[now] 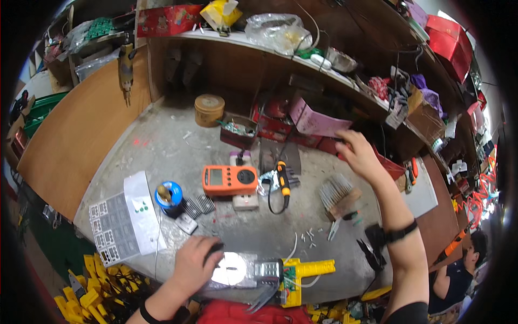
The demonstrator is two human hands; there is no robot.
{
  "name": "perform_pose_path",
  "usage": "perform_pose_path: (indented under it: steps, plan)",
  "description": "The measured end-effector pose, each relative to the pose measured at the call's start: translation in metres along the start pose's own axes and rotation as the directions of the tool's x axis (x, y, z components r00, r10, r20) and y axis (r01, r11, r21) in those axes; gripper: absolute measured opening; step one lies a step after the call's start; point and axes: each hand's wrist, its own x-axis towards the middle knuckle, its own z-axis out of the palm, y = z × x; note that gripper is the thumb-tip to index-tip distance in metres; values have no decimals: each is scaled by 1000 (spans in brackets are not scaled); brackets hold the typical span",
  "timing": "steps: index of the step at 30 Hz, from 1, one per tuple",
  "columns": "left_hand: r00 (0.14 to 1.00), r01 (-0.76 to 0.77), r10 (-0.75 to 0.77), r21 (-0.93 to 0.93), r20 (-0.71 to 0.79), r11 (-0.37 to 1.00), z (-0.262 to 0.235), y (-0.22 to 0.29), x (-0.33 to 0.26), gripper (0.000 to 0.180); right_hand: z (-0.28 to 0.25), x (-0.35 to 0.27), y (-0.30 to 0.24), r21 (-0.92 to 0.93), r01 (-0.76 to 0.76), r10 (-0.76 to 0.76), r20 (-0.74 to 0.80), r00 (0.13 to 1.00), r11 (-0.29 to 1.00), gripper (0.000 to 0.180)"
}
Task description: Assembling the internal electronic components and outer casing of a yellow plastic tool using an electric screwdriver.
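The left hand (195, 264) lies curled, fingers narrow, over the near end of a flat assembly (253, 272) at six o'clock on the bench: a shiny silver plate with a slot, a ribbed grey block, then a green circuit board bristling with thin wires and a blunt yellow plastic handle (313, 267) pointing toward three o'clock. A dark thing shows under the fingertips; what it is I cannot tell.

The right hand (360, 154) is lifted at two o'clock, fingers loosely bent and parted, reaching at the pink cardboard boxes (315, 121) against the back wall; whether it grips anything is hidden. A black strap circles that forearm.

At centre sits an orange rubber-cased multimeter (230, 179), with an orange-and-black soldering iron (283, 181) just at its three o'clock side. At nine o'clock stands a blue solder spool (168, 195) beside ridged black heat sinks (198, 204). A stiff-bristled wooden brush (337, 194) lies at three o'clock.

The bench top (156, 146) is rough, stained grey concrete, littered with white wire clippings. Plywood panels wall it at ten o'clock; a cluttered wooden shelf (226, 39) runs across twelve o'clock.
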Motion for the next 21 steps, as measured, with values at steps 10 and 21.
perform_pose_path:
  steps: [10,21]
  plan:
    - [999,40,-40,45,-6,998,4,5,20,19,100,238,125,-410,-70,118,93,989,909,54]
    - [999,29,-29,-1,-44,1000,2,0,33,14,97,260,109,47,-152,147,87,985,987,58]
